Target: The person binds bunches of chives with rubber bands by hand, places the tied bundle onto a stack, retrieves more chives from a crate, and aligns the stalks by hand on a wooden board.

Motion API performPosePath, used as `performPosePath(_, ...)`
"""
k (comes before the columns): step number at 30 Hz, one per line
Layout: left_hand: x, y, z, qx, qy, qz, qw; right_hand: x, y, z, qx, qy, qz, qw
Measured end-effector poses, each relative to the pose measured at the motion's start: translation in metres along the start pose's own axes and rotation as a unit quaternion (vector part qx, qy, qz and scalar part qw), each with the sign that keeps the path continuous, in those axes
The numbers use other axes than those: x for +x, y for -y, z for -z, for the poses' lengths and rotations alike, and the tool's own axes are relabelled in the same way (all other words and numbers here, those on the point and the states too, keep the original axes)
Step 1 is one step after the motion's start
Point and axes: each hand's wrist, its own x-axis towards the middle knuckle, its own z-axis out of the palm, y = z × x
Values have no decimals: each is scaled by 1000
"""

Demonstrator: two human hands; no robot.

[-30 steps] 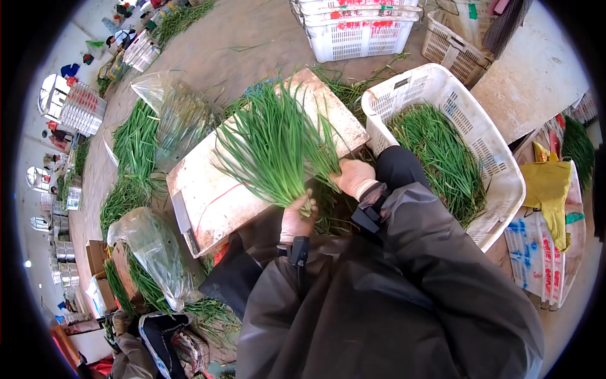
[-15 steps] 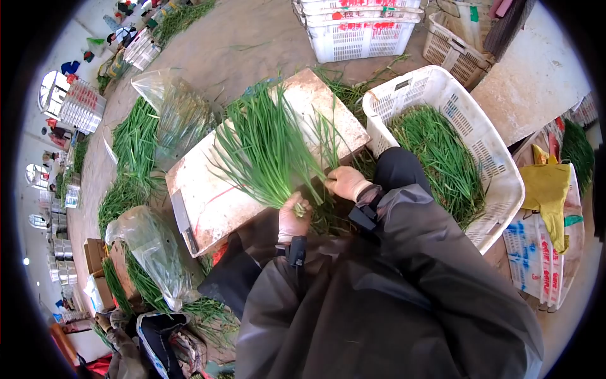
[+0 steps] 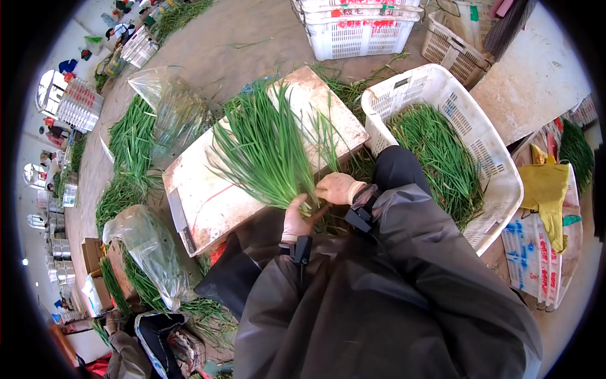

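A thick bunch of green chives [image 3: 262, 148] lies fanned out over a pale, dirt-stained board [image 3: 211, 199] in front of my lap. My left hand [image 3: 295, 221], in a light glove, is wrapped round the stem ends of the bunch. From the right, my right hand [image 3: 338, 188], gloved too, has its fingers closed at the same stem ends, close against the left. The tips of the right fingers are partly hidden among the stems. A few loose chives [image 3: 327, 142] stand out on the board beyond the right hand.
A white crate [image 3: 495, 174] full of chives stands right of my knee. Plastic bags [image 3: 148, 243] and piled chives [image 3: 134, 136] lie left of the board. Stacked white crates [image 3: 360, 35] stand ahead; yellow gloves [image 3: 546, 196] hang at far right. Another person's legs [image 3: 129, 354] show bottom left.
My right hand has moved left from the loose stems to the base of the bunch. The left hand keeps its hold, its thumb and fingers shifted on the stems.
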Motion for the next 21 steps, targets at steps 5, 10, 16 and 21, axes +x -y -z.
performPosePath(5,13,7,16,124,31,-65,990,1,7,6,-36,-100,-39,994)
performPosePath(10,10,3,14,74,13,-48,996,4,7,9,-106,-248,-122,955)
performPosePath(16,-7,-2,-11,-6,-55,1,998,11,15,7,-125,-268,-93,951)
performPosePath(21,-5,-5,-3,16,-29,2,999,26,6,-2,-151,-185,-66,969)
